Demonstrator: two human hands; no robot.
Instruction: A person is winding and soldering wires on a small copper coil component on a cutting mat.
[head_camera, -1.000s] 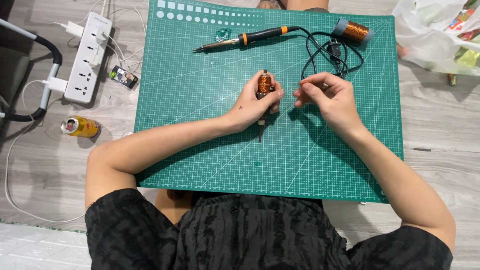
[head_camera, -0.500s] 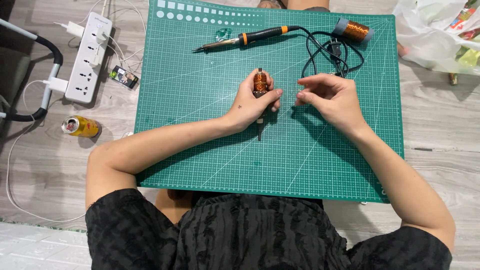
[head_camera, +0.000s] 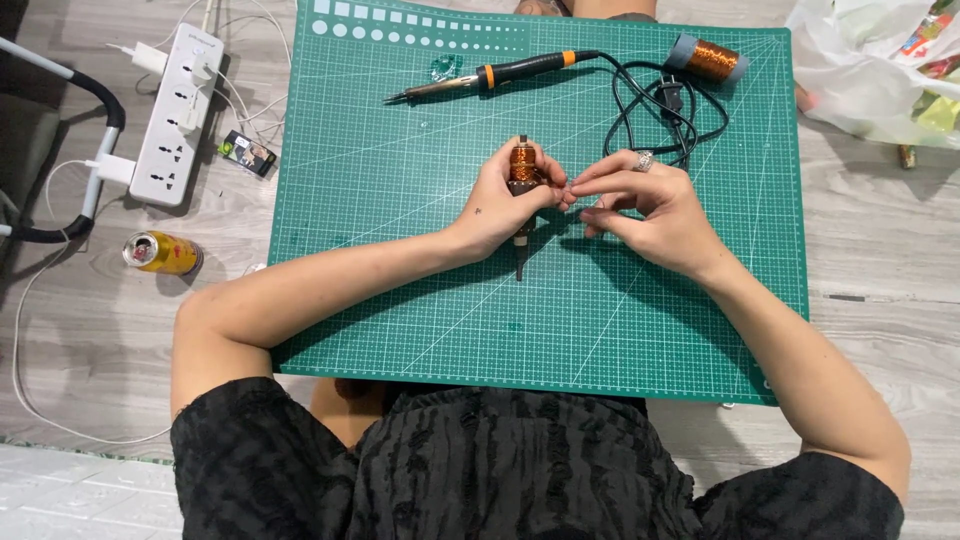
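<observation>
**Currently: both hands on a copper-wound rotor, mid-mat**

Left edge, on grey wood-grain flooring: white power strip (head_camera: 182, 102) with plugs in it, small dark rectangular gadget (head_camera: 247, 152) just beside it, yellow drink can (head_camera: 160, 252) lying on its side lower down.

Green cutting mat (head_camera: 400, 300), matte with a printed white grid, covers the centre. Near its top edge: soldering iron (head_camera: 490, 77), black handle with orange bands and a metal tip pointing left, black cord (head_camera: 660, 110) in loose loops to its right.

Left hand (head_camera: 500, 205) is wrapped around the rotor (head_camera: 522, 165); fingers closed on it, thumb on the near side. Rotor stands roughly upright just above the mat: shiny copper windings, a dark shaft sticking out above and below the fist.

Right hand (head_camera: 645, 210) sits just to the right, thumb and forefinger pinched together close to the windings. Cannot tell what they pinch; anything there is too thin to see. Ring on one finger.

Further right, at the mat's top corner: spool of copper wire (head_camera: 712, 60) with grey end caps, lying on its side. Off the mat: crinkled white plastic bag (head_camera: 860, 70).
</observation>
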